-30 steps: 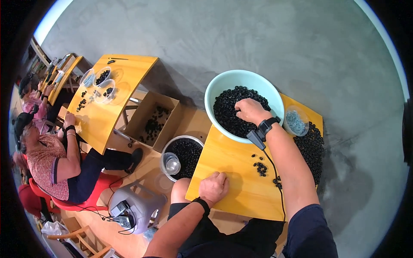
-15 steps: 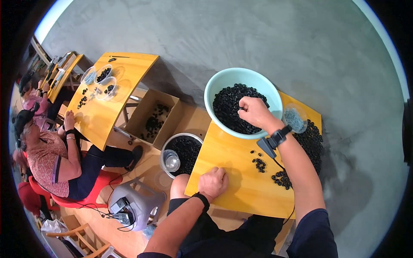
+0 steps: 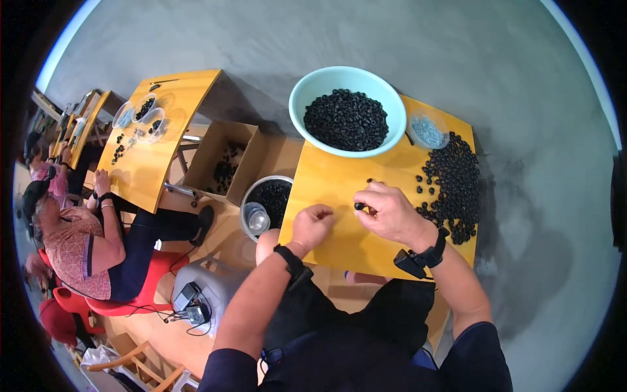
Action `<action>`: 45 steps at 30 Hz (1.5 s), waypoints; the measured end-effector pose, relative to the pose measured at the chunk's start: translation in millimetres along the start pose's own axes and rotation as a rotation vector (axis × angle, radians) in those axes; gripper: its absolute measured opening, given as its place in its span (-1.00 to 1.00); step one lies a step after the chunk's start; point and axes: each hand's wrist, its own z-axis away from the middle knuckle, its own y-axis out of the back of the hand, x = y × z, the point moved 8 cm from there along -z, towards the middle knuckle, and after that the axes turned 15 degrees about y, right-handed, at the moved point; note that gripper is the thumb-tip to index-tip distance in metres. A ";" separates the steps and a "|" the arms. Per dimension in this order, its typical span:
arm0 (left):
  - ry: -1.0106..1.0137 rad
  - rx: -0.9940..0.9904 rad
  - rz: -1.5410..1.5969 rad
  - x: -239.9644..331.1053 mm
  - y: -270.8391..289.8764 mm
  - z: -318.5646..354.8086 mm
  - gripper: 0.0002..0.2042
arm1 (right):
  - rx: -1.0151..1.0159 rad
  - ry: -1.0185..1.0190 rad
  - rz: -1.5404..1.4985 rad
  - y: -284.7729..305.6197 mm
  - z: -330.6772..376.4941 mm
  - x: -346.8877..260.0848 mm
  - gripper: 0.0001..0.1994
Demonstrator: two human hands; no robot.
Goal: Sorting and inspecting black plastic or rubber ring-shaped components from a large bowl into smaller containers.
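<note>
My right hand (image 3: 394, 215) is over the wooden table (image 3: 326, 176), its fingers pinching a small black round part (image 3: 360, 206). To its left, my left hand (image 3: 313, 227) is closed with the fingers curled; whatever it may hold is hidden. Another dark piece (image 3: 370, 180) shows just beyond my right fingertips. Right of that hand, a heap of small black round parts (image 3: 457, 186) spreads along the table's right side. A pale aqua basin (image 3: 300, 98) full of black ring-like parts (image 3: 346, 121) stands at the far side.
Beside the basin is a clear tub of small silvery pieces (image 3: 428, 132). On the floor at left are a metal bowl (image 3: 285, 179) of black parts and a cardboard box (image 3: 251, 160). A grey stool (image 3: 222, 284) stands nearby. Another person (image 3: 85, 245) sits at a second table (image 3: 176, 98).
My right hand has come out of the basin, back toward me over the table, and now pinches a black part. My left hand has lifted and turned. The whole view has shifted.
</note>
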 end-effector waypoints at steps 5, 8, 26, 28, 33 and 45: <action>0.301 -0.568 0.728 31.5 -1.5 35.1 -0.81 | -0.005 -0.104 -0.091 -7.5 28.6 -8.3 -0.82; 0.254 -0.655 0.771 35.2 2.4 61.0 -0.77 | -0.023 -0.078 -0.139 -15.4 32.3 -29.1 -0.81; 0.353 -1.002 0.674 26.0 -5.2 103.3 -0.87 | -0.146 0.148 -0.173 -52.0 49.5 -67.3 -0.83; 0.387 -0.981 0.698 26.8 -7.6 101.8 -0.86 | -0.183 -0.099 -0.372 -48.6 53.7 -46.5 -0.82; 0.443 -0.784 0.630 6.1 -10.9 88.5 -0.86 | -0.012 -0.382 0.010 0.5 76.9 84.3 -0.84; 0.458 -0.778 0.677 10.7 -0.7 102.4 -0.90 | -0.320 -0.598 0.057 -0.4 80.3 162.2 -0.68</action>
